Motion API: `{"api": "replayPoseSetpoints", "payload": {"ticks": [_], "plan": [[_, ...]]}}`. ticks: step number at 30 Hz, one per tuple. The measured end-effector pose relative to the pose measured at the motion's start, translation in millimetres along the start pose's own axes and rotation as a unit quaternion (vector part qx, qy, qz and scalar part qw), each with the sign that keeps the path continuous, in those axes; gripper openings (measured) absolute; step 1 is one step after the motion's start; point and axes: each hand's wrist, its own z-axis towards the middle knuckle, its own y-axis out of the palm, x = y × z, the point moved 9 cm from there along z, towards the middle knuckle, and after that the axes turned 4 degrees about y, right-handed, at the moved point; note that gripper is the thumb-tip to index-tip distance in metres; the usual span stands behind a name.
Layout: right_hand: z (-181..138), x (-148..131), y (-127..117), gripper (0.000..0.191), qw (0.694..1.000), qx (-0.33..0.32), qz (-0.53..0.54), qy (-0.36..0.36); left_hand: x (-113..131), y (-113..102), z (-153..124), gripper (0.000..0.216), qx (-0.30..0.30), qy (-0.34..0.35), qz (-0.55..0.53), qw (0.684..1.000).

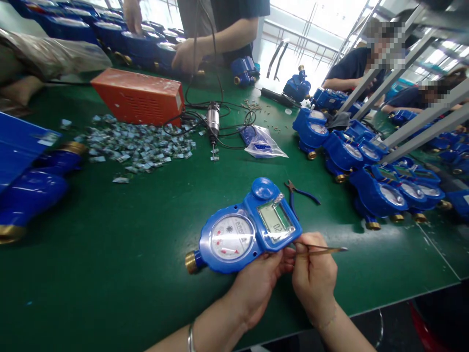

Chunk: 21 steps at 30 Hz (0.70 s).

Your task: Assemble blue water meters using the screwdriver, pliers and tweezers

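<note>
A blue water meter [252, 220] with a round dial and a small digital display lies tilted over the green table in front of me. My left hand [256, 283] grips its lower edge from below, the fingertips hidden under it. In my right hand [315, 274] a pair of metal tweezers [330, 250] is pinched, their closed end pointing right and their tips against the meter's edge by the display. Just beyond the meter lie blue-handled pliers [306, 194].
Small wrapped parts [139, 146] are heaped beside an orange box [141, 98]. An electric screwdriver [213, 122], cables and a plastic bag [262, 142] lie mid-table. More meters [384, 195] stand right and left [32, 190]. Across the table a co-worker's hands [186, 56] touch other meters.
</note>
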Motion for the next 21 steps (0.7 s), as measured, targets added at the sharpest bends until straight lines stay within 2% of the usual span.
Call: {"api": "replayPoseSetpoints", "payload": {"ticks": [5,10,17,21], "plan": [[0.7,23.5,3.0,0.011,0.99,-0.028,0.051,0.13,-5.5,-8.3,0.0,0.015,0.03,-0.022,0.01,0.999],[1.6,44.6,17.9,0.019,0.952,-0.078,0.175,0.237,-4.8,-7.9,0.7,0.016,0.019,-0.022,0.012,0.999],[0.3,59.7,40.2,0.023,0.876,-0.113,0.337,0.326,-2.8,-5.2,1.2,0.015,0.009,-0.017,0.015,1.0],[-0.2,58.3,46.2,0.026,0.855,-0.132,0.368,0.341,-2.6,-4.9,1.0,0.013,0.009,-0.018,0.01,1.0]]}}
